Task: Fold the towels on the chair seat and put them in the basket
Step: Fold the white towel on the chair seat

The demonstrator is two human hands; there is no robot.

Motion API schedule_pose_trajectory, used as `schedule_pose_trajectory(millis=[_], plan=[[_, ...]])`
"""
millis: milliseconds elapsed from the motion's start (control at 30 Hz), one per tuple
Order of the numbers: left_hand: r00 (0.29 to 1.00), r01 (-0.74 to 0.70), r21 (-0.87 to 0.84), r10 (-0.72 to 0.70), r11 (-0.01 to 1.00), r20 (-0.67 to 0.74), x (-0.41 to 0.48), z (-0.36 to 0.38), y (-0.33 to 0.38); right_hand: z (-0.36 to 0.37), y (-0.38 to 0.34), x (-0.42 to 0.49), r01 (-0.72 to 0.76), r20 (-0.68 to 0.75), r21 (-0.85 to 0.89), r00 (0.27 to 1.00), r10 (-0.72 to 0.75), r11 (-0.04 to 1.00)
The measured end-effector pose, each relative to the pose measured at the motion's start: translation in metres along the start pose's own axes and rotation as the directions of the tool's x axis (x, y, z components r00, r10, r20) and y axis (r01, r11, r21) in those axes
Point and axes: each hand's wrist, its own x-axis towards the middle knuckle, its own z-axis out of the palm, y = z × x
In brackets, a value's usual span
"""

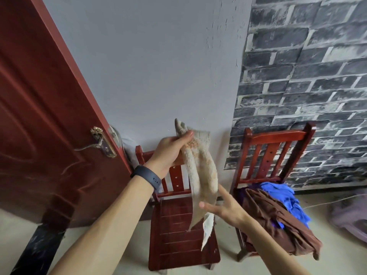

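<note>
The beige towel (200, 171) hangs above the empty chair (178, 231), bunched at its top in my left hand (170, 149), which is closed on it. My right hand (222, 207) is spread open at its lower end, thumb touching the cloth. Right of that chair, brown and blue towels (278, 213) are heaped on a second chair (276, 147).

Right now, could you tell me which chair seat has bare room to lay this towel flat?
The left chair seat is bare below the hanging beige towel. The right chair is crowded with brown cloth and blue cloth.
</note>
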Motion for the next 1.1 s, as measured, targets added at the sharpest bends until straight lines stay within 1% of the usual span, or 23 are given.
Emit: schedule_pose_trajectory(millis=[33,100,167,200,233,267,300,333,367,400,467,533,567,633,667,733,800,867,900,967,1033,1100], plan=[[1.000,0.026,-0.066,-0.025,0.997,0.013,0.001,0.002,0.009,0.005,-0.002,0.007,0.025,-0.031,-0.044,0.999,-0.027,0.999],[1.000,0.022,-0.171,-0.019,0.985,0.020,0.008,0.002,0.027,0.013,-0.014,0.020,0.041,-0.159,-0.103,0.986,-0.057,0.994],[0.999,-0.015,-0.221,0.025,0.975,0.041,0.018,-0.001,0.033,0.017,-0.031,0.032,0.046,-0.282,-0.136,0.956,-0.083,0.990],[0.999,-0.019,-0.201,0.028,0.979,0.042,0.022,-0.002,0.028,0.018,-0.039,0.036,0.058,-0.308,-0.135,0.946,-0.098,0.989],[0.999,-0.005,-0.151,0.010,0.988,0.031,0.021,-0.003,0.021,0.017,-0.046,0.039,0.079,-0.321,-0.108,0.941,-0.110,0.991],[1.000,0.007,-0.045,-0.008,0.999,-0.015,0.019,-0.003,0.006,0.015,-0.052,0.041,0.095,-0.333,-0.058,0.936,-0.109,0.994],[0.998,0.014,0.093,-0.009,0.996,-0.062,0.015,-0.004,-0.014,0.012,-0.057,0.044,0.099,-0.351,-0.002,0.932,-0.094,0.995],[0.997,-0.003,0.234,0.021,0.972,-0.074,0.009,-0.005,-0.036,0.010,-0.060,0.047,0.091,-0.367,0.051,0.928,-0.066,0.995],[0.997,-0.021,0.331,0.045,0.943,-0.064,0.000,-0.003,-0.056,0.007,-0.063,0.049,0.073,-0.366,0.107,0.930,-0.029,0.992],[0.997,-0.016,0.370,0.042,0.929,-0.063,-0.008,-0.002,-0.073,0.005,-0.066,0.050,0.048,-0.332,0.174,0.943,0.013,0.984],[0.992,-0.018,0.400,0.065,0.916,-0.106,-0.022,0.001,-0.091,0.002,-0.068,0.051,-0.015,-0.183,0.306,0.980,0.074,0.952],[0.979,-0.065,0.483,0.150,0.873,-0.139,-0.027,0.001,-0.097,-0.003,-0.066,0.049,-0.058,-0.004,0.348,0.998,0.063,0.936],[0.973,-0.071,0.532,0.177,0.844,-0.151,-0.027,0.001,-0.097,-0.005,-0.063,0.048,-0.066,0.060,0.359,0.997,0.048,0.931],[0.966,-0.062,0.619,0.203,0.783,-0.160,-0.025,-0.002,-0.100,-0.005,-0.056,0.046,-0.095,0.156,0.388,0.987,0.036,0.917],[0.967,-0.061,0.652,0.207,0.756,-0.150,-0.025,-0.003,-0.103,-0.004,-0.050,0.046,-0.113,0.173,0.400,0.984,0.046,0.909],[0.970,-0.048,0.684,0.197,0.728,-0.142,-0.027,-0.003,-0.109,-0.002,-0.044,0.042,-0.152,0.124,0.388,0.986,0.112,0.909],[0.966,-0.045,0.707,0.211,0.705,-0.148,-0.027,-0.002,-0.113,0.001,-0.039,0.035,-0.197,0.070,0.320,0.980,0.184,0.927],[0.952,-0.043,0.722,0.247,0.690,-0.179,-0.026,-0.003,-0.115,0.002,-0.030,0.028,-0.221,0.003,0.271,0.973,0.229,0.937],[0.946,-0.031,0.720,0.252,0.693,-0.202,-0.026,-0.004,-0.116,0.001,-0.026,0.025,-0.219,-0.037,0.283,0.970,0.239,0.934],[0.946,0.013,0.694,0.215,0.720,-0.241,-0.023,-0.009,-0.118,-0.004,-0.021,0.019,-0.202,-0.092,0.330,0.965,0.245,0.922],[0.960,0.069,0.616,0.117,0.785,-0.256,-0.020,-0.013,-0.121,-0.009,-0.019,0.013,-0.158,-0.119,0.348,0.970,0.210,0.924],[0.972,0.112,0.515,0.014,0.850,-0.235,-0.018,-0.016,-0.120,-0.013,-0.019,0.010,-0.090,-0.163,0.347,0.975,0.154,0.934]])
